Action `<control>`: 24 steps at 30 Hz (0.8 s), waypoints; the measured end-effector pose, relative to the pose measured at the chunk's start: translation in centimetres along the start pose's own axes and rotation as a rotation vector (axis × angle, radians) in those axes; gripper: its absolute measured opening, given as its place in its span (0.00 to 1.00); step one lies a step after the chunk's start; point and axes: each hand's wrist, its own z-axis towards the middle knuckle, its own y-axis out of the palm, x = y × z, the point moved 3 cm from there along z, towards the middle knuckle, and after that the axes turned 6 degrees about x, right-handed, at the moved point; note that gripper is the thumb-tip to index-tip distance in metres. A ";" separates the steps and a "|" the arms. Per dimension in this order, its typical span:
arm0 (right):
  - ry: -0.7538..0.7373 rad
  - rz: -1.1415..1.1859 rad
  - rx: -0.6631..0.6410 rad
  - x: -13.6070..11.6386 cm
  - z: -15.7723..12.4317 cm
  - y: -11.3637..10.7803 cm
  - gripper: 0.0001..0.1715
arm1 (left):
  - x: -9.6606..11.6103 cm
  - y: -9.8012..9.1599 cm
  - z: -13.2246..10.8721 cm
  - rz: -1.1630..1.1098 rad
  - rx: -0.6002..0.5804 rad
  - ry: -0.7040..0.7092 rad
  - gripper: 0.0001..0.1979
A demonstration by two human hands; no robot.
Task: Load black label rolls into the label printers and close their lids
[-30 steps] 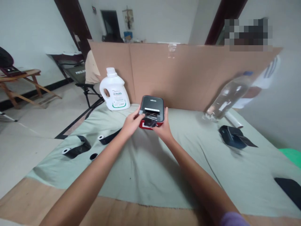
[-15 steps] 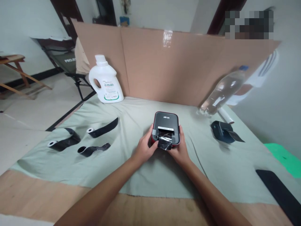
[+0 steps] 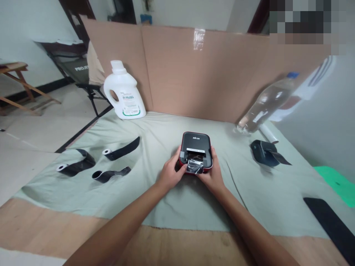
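Note:
A small black label printer [image 3: 196, 143] with a red edge is held between both my hands over the cloth. A shiny black strip [image 3: 195, 164] sticks out of the slot at its near end. My left hand [image 3: 171, 171] grips the printer's left side, its thumb at the near left corner. My right hand [image 3: 213, 173] wraps the right side, with some fingers hidden underneath. To the left, three partly unrolled black rolls lie: one roll at the far left [image 3: 79, 167], one behind [image 3: 122, 149] and one nearer [image 3: 107, 176].
A white detergent jug [image 3: 126, 96] and a tilted clear bottle [image 3: 263, 105] stand before a cardboard panel [image 3: 177, 70]. Right of the printer sit a dark device [image 3: 263, 153] with a strip, a white tube [image 3: 269, 133] and a black flat object [image 3: 330, 225]. A person is behind the panel.
The view has shifted slightly. The printer's near end and the strip appear a little higher, while both hands keep their hold on it.

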 end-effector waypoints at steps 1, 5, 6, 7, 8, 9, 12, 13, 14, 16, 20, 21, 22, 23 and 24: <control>-0.020 0.029 0.040 0.0 0.0 -0.1 0.72 | 0.0 0.0 0.0 0.005 0.002 0.001 0.37; -0.058 0.016 0.090 0.1 -0.1 -0.2 0.71 | 0.1 0.1 -0.1 0.026 0.017 -0.004 0.36; -0.069 0.013 0.099 0.0 -0.1 -0.2 0.70 | 0.2 0.1 -0.1 0.032 0.026 -0.002 0.36; -0.081 0.012 0.110 0.0 -0.1 -0.2 0.69 | 0.2 0.1 -0.2 0.038 0.034 0.002 0.36; -0.093 0.011 0.121 0.0 -0.1 -0.2 0.69 | 0.2 0.1 -0.2 0.044 0.041 0.008 0.36; -0.102 0.010 0.130 0.0 -0.2 -0.1 0.68 | 0.2 0.1 -0.3 0.050 0.044 0.015 0.35; -0.127 -0.006 0.140 0.1 -0.2 0.0 0.68 | 0.0 0.2 -0.4 0.060 0.051 0.033 0.34; -0.136 -0.019 0.145 0.0 -0.3 0.0 0.69 | 0.0 0.3 -0.4 0.061 0.052 0.038 0.34; -0.144 -0.037 0.150 0.0 -0.3 0.0 0.69 | 0.0 0.3 -0.4 0.065 0.057 0.047 0.34; -0.164 -0.075 0.164 -0.3 -0.3 -0.1 0.69 | 0.1 0.1 -0.3 0.093 0.082 0.094 0.34; -0.190 -0.108 0.181 -0.9 -0.4 -0.4 0.68 | 1.2 -0.5 -0.3 0.180 0.168 0.278 0.26; -0.190 -0.104 0.182 -1.0 -0.4 -0.5 0.67 | 1.5 -0.7 -0.4 0.184 0.187 0.321 0.23; -0.186 -0.098 0.182 -1.1 -0.4 -0.5 0.65 | 1.7 -0.8 -0.5 0.184 0.207 0.360 0.20; -0.178 -0.093 0.184 -1.1 -0.4 -0.6 0.64 | 1.9 -0.9 -0.5 0.186 0.225 0.395 0.18; -0.168 -0.088 0.184 -1.2 -0.4 -0.6 0.62 | 2.1 -1.0 -0.6 0.195 0.236 0.429 0.16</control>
